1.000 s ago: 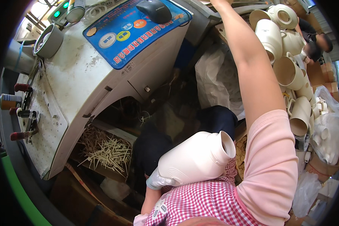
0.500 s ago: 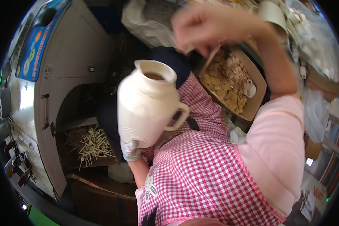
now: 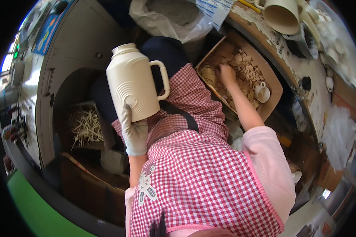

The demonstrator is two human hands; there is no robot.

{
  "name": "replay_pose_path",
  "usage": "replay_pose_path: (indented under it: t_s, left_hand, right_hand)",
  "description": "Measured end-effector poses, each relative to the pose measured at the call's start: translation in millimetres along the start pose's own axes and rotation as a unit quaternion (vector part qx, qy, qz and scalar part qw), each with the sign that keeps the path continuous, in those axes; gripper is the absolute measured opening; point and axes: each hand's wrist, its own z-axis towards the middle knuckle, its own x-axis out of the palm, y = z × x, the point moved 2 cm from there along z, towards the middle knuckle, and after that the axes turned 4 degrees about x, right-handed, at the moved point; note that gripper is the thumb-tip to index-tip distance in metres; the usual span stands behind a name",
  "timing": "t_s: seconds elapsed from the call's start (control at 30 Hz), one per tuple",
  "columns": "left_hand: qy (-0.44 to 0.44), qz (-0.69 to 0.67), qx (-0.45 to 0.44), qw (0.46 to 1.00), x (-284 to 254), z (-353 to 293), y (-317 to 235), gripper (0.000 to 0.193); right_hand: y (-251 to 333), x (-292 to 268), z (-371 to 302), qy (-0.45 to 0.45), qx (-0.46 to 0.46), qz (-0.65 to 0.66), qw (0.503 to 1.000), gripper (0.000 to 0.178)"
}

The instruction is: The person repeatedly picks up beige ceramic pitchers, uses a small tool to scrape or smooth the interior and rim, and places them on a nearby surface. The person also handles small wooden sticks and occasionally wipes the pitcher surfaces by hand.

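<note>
My left hand (image 3: 133,136), in a pale work glove, is closed on the lower end of a cream plastic jug (image 3: 132,85). The jug stands nearly upright over my lap, tilted slightly left, its narrow neck at the top and its handle on the right. Ringed ridges mark its side near my thumb. My bare right hand (image 3: 226,76) is down in a cardboard box (image 3: 271,106), among many thin, flat tan pieces (image 3: 245,65). Its fingers are bent and pressed together; their tips and anything in them are hidden. A small white cup (image 3: 262,93) lies in the same box.
A worktop (image 3: 261,29) with peeling paint runs along the right, carrying a large cream container (image 3: 281,15) and plastic bags. A lined bin (image 3: 166,17) stands beyond my knees. At left are a white cabinet (image 3: 73,51) and a heap of pale sticks (image 3: 89,128).
My right hand has come down from above into the cardboard box. The jug has tipped more upright, so its mouth opening is no longer seen, and it has shifted left and up.
</note>
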Motion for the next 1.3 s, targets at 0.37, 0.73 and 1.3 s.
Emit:
replay_pose_path:
  t_s: [0.37,0.73,1.3]
  left_hand:
    - [0.054,0.031,-0.01,0.998,22.7,-5.4,2.4,0.047]
    - [0.042,0.067,0.005,0.997,14.8,-5.4,-1.9,0.044]
    - [0.012,0.214,0.139,0.967,2.4,1.1,-7.4,0.039]
  right_hand:
    - [240.8,-160.6,-46.0,0.34,-0.03,0.701,0.627,0.033]
    - [311.9,-162.2,-72.2,0.301,-0.035,0.544,0.782,0.021]
    - [316.0,-151.9,-45.1,0.337,-0.046,0.434,0.835,0.048]
